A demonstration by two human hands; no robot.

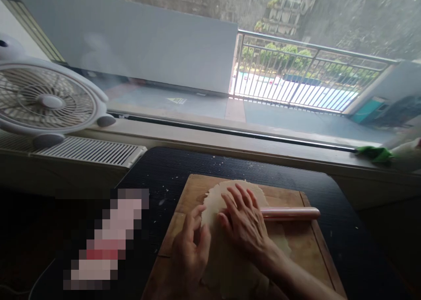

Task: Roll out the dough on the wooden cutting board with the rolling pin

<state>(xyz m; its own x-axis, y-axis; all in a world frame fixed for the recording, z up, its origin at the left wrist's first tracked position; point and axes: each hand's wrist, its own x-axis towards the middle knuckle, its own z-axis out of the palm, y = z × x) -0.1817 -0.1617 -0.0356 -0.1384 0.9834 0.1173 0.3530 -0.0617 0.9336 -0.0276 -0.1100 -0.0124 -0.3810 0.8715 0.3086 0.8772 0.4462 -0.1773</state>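
Note:
A thin, pale sheet of rolled-out dough [223, 256] with ragged edges lies on a wooden board [177, 230]. My right hand [246, 223] rests over its upper part with the fingers spread. Beside that hand, a shiny pinkish rolling pin [291, 213] lies across the board; its left end is hidden behind my hand, and I cannot tell whether the hand touches it. At the dough's left edge is my left hand [192, 247], its fingers curved and the thumb apart, with nothing visible between them.
The board sits on a black table [154, 181] dotted with flour crumbs. A blurred-out, pixelated item [108, 238] is at the left. Behind stand a white fan [51, 100], a slatted radiator cover [95, 148] and a windowsill [197, 135] with a green cloth-like item [375, 154].

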